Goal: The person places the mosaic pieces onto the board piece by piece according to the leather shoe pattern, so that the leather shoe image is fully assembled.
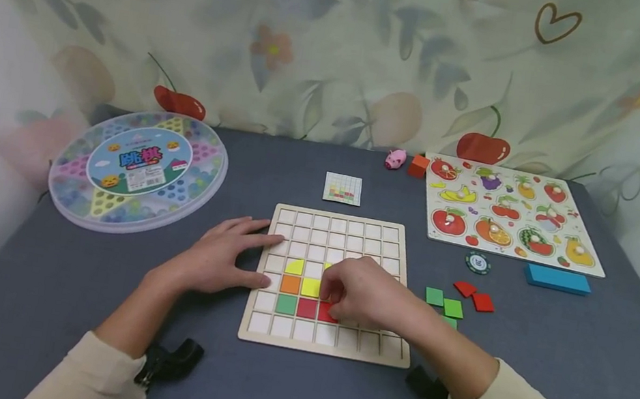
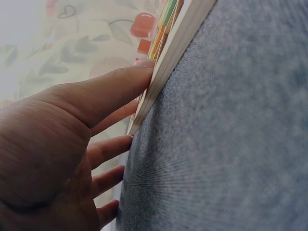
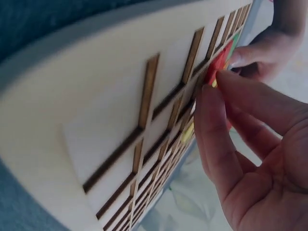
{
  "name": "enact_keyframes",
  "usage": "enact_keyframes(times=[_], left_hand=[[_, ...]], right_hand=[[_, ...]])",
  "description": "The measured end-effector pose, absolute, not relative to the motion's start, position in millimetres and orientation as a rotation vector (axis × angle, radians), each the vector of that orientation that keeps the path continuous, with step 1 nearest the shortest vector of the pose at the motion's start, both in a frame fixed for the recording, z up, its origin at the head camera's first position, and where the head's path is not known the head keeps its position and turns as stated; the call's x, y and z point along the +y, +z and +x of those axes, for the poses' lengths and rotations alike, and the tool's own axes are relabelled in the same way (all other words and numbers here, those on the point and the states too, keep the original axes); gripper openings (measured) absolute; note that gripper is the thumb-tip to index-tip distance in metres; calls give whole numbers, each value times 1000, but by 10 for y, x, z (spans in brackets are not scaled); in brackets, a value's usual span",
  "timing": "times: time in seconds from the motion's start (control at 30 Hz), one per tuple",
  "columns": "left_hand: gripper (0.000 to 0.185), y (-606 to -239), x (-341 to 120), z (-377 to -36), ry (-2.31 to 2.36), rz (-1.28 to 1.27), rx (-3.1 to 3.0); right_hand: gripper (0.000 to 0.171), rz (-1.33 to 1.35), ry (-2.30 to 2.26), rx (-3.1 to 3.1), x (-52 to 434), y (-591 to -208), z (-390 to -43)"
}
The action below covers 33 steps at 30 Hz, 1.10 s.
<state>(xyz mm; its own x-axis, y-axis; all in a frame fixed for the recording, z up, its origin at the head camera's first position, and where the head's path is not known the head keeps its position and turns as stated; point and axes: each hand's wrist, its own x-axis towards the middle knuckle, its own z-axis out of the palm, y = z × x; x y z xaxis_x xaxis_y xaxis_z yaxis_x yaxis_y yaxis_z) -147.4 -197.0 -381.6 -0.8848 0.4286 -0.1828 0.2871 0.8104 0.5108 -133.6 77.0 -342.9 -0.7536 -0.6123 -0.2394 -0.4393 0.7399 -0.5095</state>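
hands at the grid board

cream sleeves enter from the bottom edge of the head view, and both hands meet over the wooden grid board (image 1: 332, 283), which lies flat on the grey table (image 1: 581, 363), near the middle. right hand (image 1: 370, 295) rests on the board's lower middle cells, fingers curled and pinching a red tile (image 1: 329, 312) in the second row from the near edge; the right wrist view shows thumb and fingertips (image 3: 214, 113) closed on that red piece against the board's surface. left hand (image 1: 222, 257) lies with straight, relaxed fingers, index along the board's left upper edge and thumb touching its left rim; the left wrist view shows the thumb (image 2: 110, 91) pressed to the rim while the other fingers rest flat on the cloth

already seated in the board are a yellow quarter-round piece (image 1: 295, 266), an orange tile (image 1: 291, 284), a yellow tile (image 1: 310, 287), a green tile (image 1: 286, 304) and another red tile (image 1: 306, 308)

just right of the board lie loose green tiles (image 1: 444, 302) and loose red tiles (image 1: 474, 296). beyond them sit a poker chip (image 1: 478, 262) and a blue block (image 1: 557, 279). a small pattern card (image 1: 343, 188) lies behind the board. further back right is a fruit puzzle (image 1: 510, 214), with a pink pig toy (image 1: 395, 159) and an orange block (image 1: 419, 166) beside it. far left stands a round chinese checkers case (image 1: 138, 169)
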Motion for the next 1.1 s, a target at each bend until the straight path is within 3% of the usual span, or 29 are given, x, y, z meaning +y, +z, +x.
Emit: enact_keyframes(times=[0.33,0.63,1.1], left_hand=[[76,-3827,-1958,-1467,700,558,2706],[76,-3801,-1942,-1458,655,563,2719],[76,-3809,-1962,-1471,662,568,2709]], right_hand=[[14,-818,-622,2512,861,-3406,-1328],[12,-771,-751,2480,1516,-3292,-1414],[27,-546,-557,2645,2450,-3370,-1509]])
